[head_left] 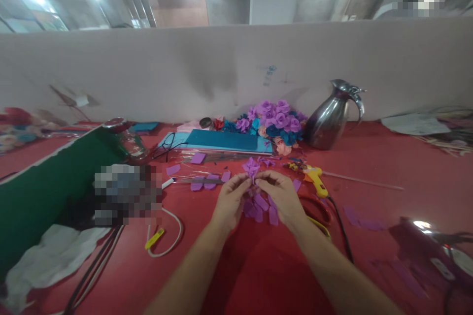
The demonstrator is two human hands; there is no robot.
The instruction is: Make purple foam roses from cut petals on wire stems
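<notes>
A purple paper flower (252,166) stands upright between my two hands, its petals opening above the fingertips. My left hand (233,197) pinches its base from the left. From the other side, my right hand (280,192) closes its thumb and fingers on the same base. Loose purple paper petals (259,208) lie on the red table just below the hands. More purple pieces (211,181) rest to the left, by thin clear sticks. Right of my right hand lies a yellow glue gun (317,182), with scissors (318,209) partly hidden under the forearm.
Finished purple, blue and pink paper flowers (275,117) are heaped at the back beside a metal jug (330,115). Blue paper sheets (223,141) lie left of them. A green divider (51,197), a white cable (179,236) and crumpled white tissue (48,261) are at left.
</notes>
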